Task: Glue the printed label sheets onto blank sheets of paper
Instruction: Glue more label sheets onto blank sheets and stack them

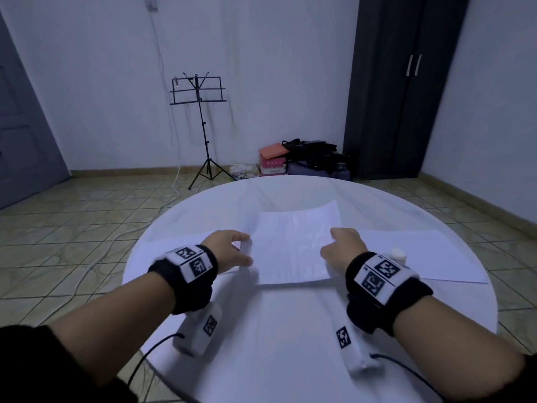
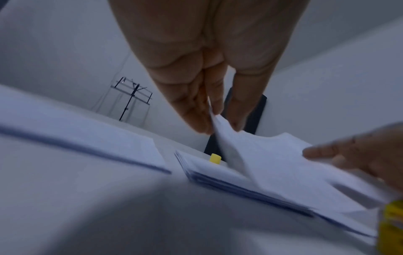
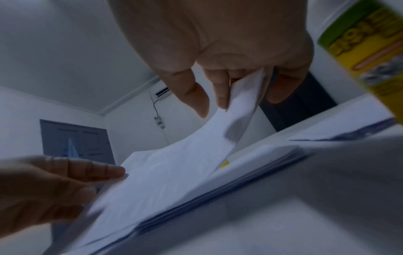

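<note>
Round white table [image 1: 290, 330], lit dim and blue. Paper stack [image 2: 240, 182] at centre, more sheets lying flat to left and right. Top sheet [image 1: 290, 245] lifted off the stack, bowed, held over table centre. Left hand [image 1: 229, 251] pinching its left edge, right hand [image 1: 343, 251] pinching its right edge. Glue bottle [image 3: 368, 57] upright just right of right wrist. Step judged: fetching a sheet, nothing glued yet. Next likely: lay it flat, free a hand for glue.
</note>
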`<action>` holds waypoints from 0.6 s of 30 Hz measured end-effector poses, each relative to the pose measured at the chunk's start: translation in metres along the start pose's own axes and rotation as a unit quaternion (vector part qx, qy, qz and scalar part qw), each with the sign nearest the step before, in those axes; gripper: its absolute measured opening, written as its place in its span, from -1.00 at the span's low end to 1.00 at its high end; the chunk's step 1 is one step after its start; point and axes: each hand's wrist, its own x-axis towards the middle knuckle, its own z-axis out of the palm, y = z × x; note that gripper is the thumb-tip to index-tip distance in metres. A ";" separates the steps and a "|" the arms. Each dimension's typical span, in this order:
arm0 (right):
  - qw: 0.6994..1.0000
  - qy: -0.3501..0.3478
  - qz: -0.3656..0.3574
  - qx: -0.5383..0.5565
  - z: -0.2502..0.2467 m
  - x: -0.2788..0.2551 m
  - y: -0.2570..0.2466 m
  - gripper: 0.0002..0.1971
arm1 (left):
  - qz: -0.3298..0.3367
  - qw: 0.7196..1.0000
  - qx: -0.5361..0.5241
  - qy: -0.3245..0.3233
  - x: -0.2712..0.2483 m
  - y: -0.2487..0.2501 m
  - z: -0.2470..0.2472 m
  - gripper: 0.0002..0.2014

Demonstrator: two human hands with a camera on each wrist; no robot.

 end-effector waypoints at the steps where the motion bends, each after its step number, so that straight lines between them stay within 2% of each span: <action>1: 0.999 -0.013 0.012 -0.030 0.001 0.008 -0.005 -0.76 | -0.003 0.999 0.042 -0.024 0.012 0.004 0.002 -0.34; 3: 0.995 -0.048 0.031 -0.087 0.003 0.024 -0.011 -0.38 | -0.020 0.992 0.103 -0.067 0.035 0.011 0.007 -0.18; 4: 0.991 -0.064 0.036 -0.116 0.004 0.030 -0.014 -0.25 | -0.030 0.988 0.129 -0.085 0.044 0.014 0.010 -0.13; 6: 0.980 -0.092 0.043 -0.169 0.007 0.042 -0.017 -0.15 | -0.043 0.973 0.193 -0.116 0.058 0.020 0.018 -0.04; 10: 0.955 -0.134 0.053 -0.260 0.008 0.055 -0.014 -0.07 | -0.047 0.941 0.303 -0.142 0.074 0.024 0.032 0.08; 14: 0.934 -0.148 0.061 -0.319 0.006 0.062 -0.005 0.05 | -0.048 0.934 0.327 -0.137 0.081 0.019 0.039 0.07; 16: 0.933 -0.156 0.053 -0.319 0.004 0.063 -0.004 -0.05 | -0.044 0.936 0.326 -0.126 0.081 0.019 0.041 0.02; 18: 0.932 -0.159 0.040 -0.324 0.002 0.059 -0.005 -0.24 | -0.041 0.936 0.327 -0.123 0.077 0.020 0.043 -0.07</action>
